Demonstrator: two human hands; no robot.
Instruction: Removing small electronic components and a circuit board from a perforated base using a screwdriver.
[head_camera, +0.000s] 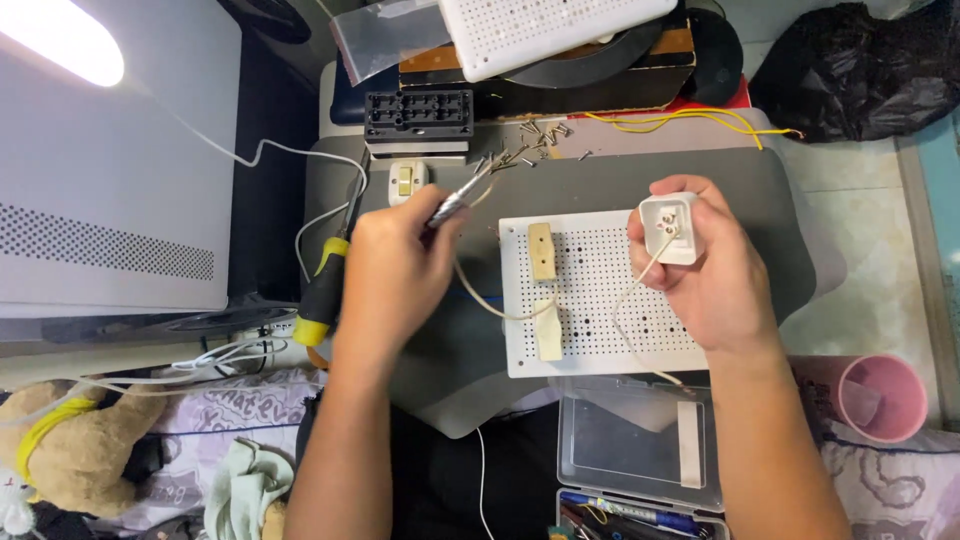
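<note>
My right hand (712, 275) grips a small white square socket fitting (670, 226), its back turned up, above the right edge of a white perforated board (590, 330). A thin pale wire (632, 310) runs from the fitting down across the board. My left hand (398, 270) is closed on a slim metal-shafted tool (452, 204) whose tip points up and right toward a scatter of small screws (520, 150). A second pale wire (478, 295) curves from near the left hand to the board. Two cream-coloured blocks (541, 251) sit on the board's left side.
A yellow-and-black screwdriver (322, 292) lies left of my left hand. A white switch (406, 180) and a black terminal block (418, 115) lie behind it. A clear plastic box (640, 440) sits at the near edge, a pink cup (880, 398) at right, yellow wires (680, 120) at back.
</note>
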